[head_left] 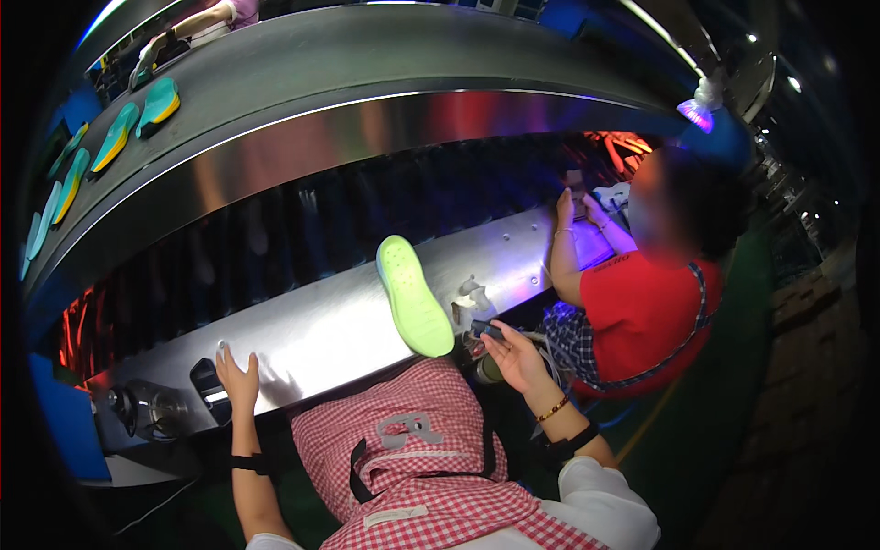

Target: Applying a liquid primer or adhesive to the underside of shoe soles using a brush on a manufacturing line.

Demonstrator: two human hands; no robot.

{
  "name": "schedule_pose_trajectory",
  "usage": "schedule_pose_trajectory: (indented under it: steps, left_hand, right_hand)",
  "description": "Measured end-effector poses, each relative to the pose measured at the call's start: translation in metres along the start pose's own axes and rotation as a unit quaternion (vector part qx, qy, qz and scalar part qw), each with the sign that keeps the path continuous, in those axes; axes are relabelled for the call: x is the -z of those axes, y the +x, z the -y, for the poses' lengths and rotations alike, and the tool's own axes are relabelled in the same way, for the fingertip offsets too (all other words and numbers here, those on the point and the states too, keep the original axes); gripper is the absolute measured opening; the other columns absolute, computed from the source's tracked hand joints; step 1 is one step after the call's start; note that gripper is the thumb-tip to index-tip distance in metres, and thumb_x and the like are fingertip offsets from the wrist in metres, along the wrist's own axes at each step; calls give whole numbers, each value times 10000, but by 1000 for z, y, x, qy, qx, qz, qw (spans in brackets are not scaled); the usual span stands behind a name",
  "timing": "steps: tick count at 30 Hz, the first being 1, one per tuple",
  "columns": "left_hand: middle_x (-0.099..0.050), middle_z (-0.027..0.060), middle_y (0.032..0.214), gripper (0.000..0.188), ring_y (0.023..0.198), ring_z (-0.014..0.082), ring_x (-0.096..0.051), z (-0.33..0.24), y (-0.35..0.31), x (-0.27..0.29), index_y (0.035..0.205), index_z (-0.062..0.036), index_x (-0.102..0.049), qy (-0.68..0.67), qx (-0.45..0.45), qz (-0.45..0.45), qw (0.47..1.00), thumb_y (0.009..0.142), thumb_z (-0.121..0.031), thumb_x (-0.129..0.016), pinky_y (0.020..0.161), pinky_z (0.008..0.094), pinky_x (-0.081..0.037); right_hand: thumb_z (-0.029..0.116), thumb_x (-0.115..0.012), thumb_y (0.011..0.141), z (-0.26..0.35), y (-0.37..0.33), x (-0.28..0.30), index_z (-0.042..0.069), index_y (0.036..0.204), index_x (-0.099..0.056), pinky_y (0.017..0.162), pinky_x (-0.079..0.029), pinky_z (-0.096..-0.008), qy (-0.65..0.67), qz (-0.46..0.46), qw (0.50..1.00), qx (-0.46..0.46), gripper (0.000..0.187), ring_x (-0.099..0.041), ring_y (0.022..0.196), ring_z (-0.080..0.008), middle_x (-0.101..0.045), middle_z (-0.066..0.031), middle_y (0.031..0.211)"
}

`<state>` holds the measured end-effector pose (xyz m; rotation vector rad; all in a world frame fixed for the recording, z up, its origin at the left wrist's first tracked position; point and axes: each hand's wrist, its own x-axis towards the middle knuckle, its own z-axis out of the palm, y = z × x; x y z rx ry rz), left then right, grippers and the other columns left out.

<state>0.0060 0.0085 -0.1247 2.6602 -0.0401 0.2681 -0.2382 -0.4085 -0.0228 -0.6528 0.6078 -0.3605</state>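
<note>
A lime-green shoe insole [414, 298] lies on the shiny metal ledge [321, 344] in front of me, its wider end overhanging the near edge. Left of it, my left hand [239, 381] is open over the ledge, fingers apart and holding nothing. Close beside that hand rests a flat black object [207, 383], perhaps a phone. My right hand [519, 361], right of the insole, pinches a small dark cylindrical object [484, 328], whose exact kind I cannot make out. Just beyond it a whitish, crumpled-looking item [471, 295] sits on the ledge.
A clear jug-like container [151, 409] stands at the ledge's left end. Beyond a dark recess runs a green conveyor belt [367, 55] carrying several teal-and-yellow insoles [117, 136]. A co-worker in red [642, 316] sits close on my right; another person's arm [188, 29] shows at far left.
</note>
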Motion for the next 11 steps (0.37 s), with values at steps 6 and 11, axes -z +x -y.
schedule_pose_trajectory:
  steps: [6, 11]
  left_hand:
    - [-293, 258, 1316, 744, 1219, 393, -280, 38, -47, -3, 1308, -17, -300, 134, 89, -95, 982, 756, -427, -584, 990, 485, -237]
    - [-253, 230, 1350, 843, 1256, 376, -238, 53, -74, -12, 1353, -71, -218, 125, 244, -41, 961, 738, -535, -561, 1009, 531, -178]
  right_hand:
    - [213, -497, 828, -37, 55, -13, -8, 1050, -506, 790, -472, -332, 15, -85, 995, 43, 313, -562, 933, -260, -568, -171, 966]
    - [231, -493, 842, -71, 98, -29, 7, 1117, -459, 895, -399, -306, 57, -66, 996, 29, 356, -496, 1041, -245, -530, -176, 1056]
